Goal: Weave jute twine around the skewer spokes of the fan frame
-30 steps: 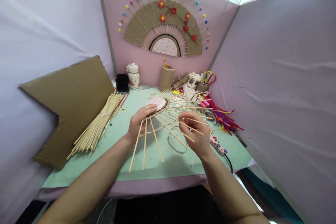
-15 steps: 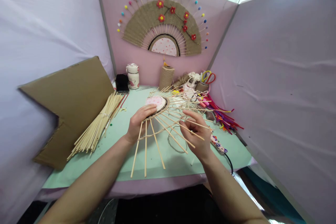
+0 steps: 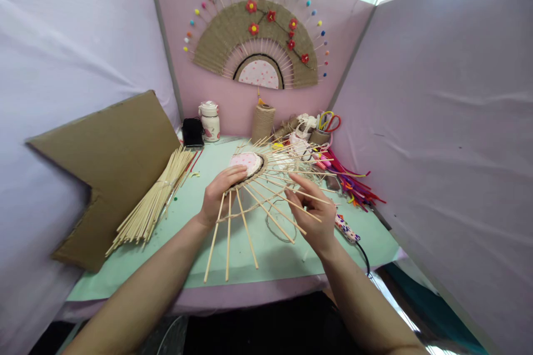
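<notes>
My left hand [image 3: 220,193] grips the pink spotted half-round base [image 3: 249,163] of a stick fan, fingers on top and thumb hidden below. Thin wooden sticks [image 3: 247,227] spread from its dark-trimmed edge toward me and to the right. A strand of twine [image 3: 244,212] runs across the front sticks. My right hand [image 3: 310,208] is at the right-hand sticks, its thumb and index finger bent around them near the twine; what exactly the fingertips pinch is too small to tell.
A bundle of sticks [image 3: 152,202] lies left beside folded cardboard [image 3: 108,166]. At the back stand a white bottle [image 3: 210,122] and a twine spool [image 3: 262,123]. Colourful pipe cleaners [image 3: 353,182] and a patterned glue gun [image 3: 346,228] are at right. A finished fan [image 3: 258,28] hangs behind.
The view has shifted very slightly. Both hands keep nearly the same pose on the fan, and the front sticks appear a little farther left.
</notes>
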`<control>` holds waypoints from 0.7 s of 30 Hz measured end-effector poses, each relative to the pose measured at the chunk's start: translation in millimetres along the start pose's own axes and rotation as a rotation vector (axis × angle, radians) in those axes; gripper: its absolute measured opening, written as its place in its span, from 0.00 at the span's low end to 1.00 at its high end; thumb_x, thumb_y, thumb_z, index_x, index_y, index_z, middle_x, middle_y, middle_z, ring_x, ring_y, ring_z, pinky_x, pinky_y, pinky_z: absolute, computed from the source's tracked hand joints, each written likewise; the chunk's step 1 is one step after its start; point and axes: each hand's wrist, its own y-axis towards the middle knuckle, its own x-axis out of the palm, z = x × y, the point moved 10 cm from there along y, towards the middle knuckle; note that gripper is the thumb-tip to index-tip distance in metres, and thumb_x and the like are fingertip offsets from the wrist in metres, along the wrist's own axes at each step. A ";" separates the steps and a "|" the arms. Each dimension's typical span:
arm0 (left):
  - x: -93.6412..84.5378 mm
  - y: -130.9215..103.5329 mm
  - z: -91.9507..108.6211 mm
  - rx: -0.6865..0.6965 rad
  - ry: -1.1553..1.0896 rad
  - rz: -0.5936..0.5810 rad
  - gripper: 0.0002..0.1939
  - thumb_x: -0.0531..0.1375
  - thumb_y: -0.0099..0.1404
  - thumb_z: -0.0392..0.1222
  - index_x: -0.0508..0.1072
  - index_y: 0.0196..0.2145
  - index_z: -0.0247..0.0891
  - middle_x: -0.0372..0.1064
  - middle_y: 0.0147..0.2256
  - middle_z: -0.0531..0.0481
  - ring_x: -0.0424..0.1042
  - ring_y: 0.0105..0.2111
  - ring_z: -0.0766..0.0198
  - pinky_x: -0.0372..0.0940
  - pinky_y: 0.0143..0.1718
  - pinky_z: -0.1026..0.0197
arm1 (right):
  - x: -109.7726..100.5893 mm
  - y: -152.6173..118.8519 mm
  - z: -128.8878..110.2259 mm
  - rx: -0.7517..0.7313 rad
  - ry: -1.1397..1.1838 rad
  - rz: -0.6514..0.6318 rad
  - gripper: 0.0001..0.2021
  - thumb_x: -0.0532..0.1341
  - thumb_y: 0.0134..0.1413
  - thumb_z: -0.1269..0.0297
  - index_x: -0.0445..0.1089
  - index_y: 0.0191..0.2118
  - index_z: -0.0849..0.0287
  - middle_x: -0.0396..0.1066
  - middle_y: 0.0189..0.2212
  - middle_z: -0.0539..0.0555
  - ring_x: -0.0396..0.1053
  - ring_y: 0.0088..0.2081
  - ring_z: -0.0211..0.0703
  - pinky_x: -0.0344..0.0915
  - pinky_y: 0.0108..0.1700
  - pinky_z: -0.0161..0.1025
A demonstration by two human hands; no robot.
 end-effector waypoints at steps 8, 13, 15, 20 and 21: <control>-3.4 2.4 -0.6 -0.021 -0.011 0.009 0.14 0.59 0.69 0.39 0.75 0.51 0.41 0.75 0.51 0.41 0.73 0.53 0.56 0.67 0.57 0.48 | -5.8 -5.7 -1.7 -0.012 0.047 0.037 0.18 0.62 0.59 0.64 0.71 0.55 0.55 0.55 0.17 0.41 0.52 0.18 0.33 0.57 0.23 0.34; -7.9 2.7 -3.5 -0.061 -0.020 0.047 0.14 0.59 0.68 0.38 0.75 0.51 0.41 0.75 0.51 0.42 0.73 0.54 0.56 0.66 0.58 0.48 | -14.0 -14.7 2.8 -0.006 -0.014 0.063 0.10 0.62 0.58 0.65 0.74 0.46 0.56 0.60 0.18 0.44 0.56 0.18 0.33 0.58 0.22 0.33; -9.5 2.6 -5.6 -0.091 -0.014 0.065 0.13 0.59 0.68 0.40 0.76 0.50 0.40 0.75 0.51 0.42 0.73 0.53 0.55 0.67 0.57 0.48 | -15.1 -17.1 10.3 0.032 0.004 0.057 0.10 0.61 0.59 0.64 0.73 0.46 0.57 0.61 0.19 0.44 0.57 0.18 0.33 0.56 0.21 0.33; -12.8 0.3 -10.5 -0.150 -0.017 0.109 0.12 0.61 0.67 0.42 0.77 0.48 0.41 0.76 0.50 0.43 0.74 0.52 0.56 0.68 0.57 0.49 | -10.6 -11.2 26.9 0.148 0.125 0.053 0.14 0.61 0.60 0.63 0.70 0.50 0.58 0.58 0.18 0.42 0.56 0.19 0.33 0.55 0.23 0.33; -13.0 -0.5 -12.0 -0.170 -0.027 0.115 0.12 0.62 0.66 0.42 0.77 0.47 0.41 0.76 0.50 0.44 0.74 0.52 0.56 0.68 0.57 0.49 | -5.3 -7.9 28.6 0.176 0.150 0.028 0.15 0.61 0.60 0.62 0.69 0.52 0.58 0.58 0.18 0.42 0.56 0.20 0.34 0.56 0.23 0.33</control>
